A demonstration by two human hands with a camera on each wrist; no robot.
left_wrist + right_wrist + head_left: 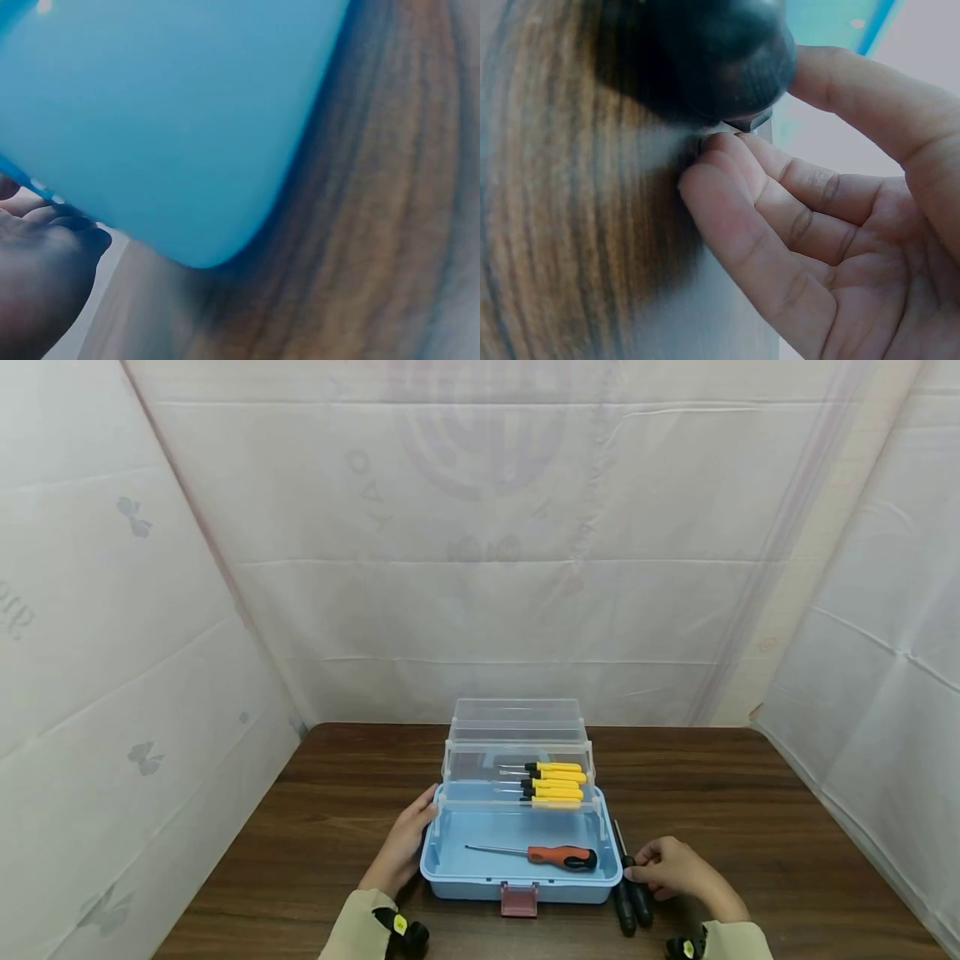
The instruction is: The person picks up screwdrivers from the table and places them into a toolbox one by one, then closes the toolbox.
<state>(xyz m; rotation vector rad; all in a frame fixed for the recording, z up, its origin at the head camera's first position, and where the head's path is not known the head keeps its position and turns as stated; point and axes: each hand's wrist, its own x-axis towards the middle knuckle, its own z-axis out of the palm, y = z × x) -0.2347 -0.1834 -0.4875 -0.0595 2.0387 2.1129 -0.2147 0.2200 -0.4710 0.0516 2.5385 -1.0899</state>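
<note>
A light blue toolbox [517,890] stands on the table, its clear lid raised at the back. My left hand [407,847] holds it at the left side, with fingers at the rim; the left wrist view shows the box wall [187,135] close up beside that hand [45,277]. Inside lies an orange-and-black screwdriver [558,857], tip to the left. Two black-handled screwdrivers lie side by side along the box's right wall. My right hand [678,872] pinches the right one's black handle [640,902] between thumb and fingers; the other handle [624,910] lies beside it.
Several yellow-handled screwdrivers [555,785] lie in a clear tray [480,777] at the back of the box. A reddish latch [518,900] hangs at the front. Around the brown wooden table [360,777] hang white sheets [480,610].
</note>
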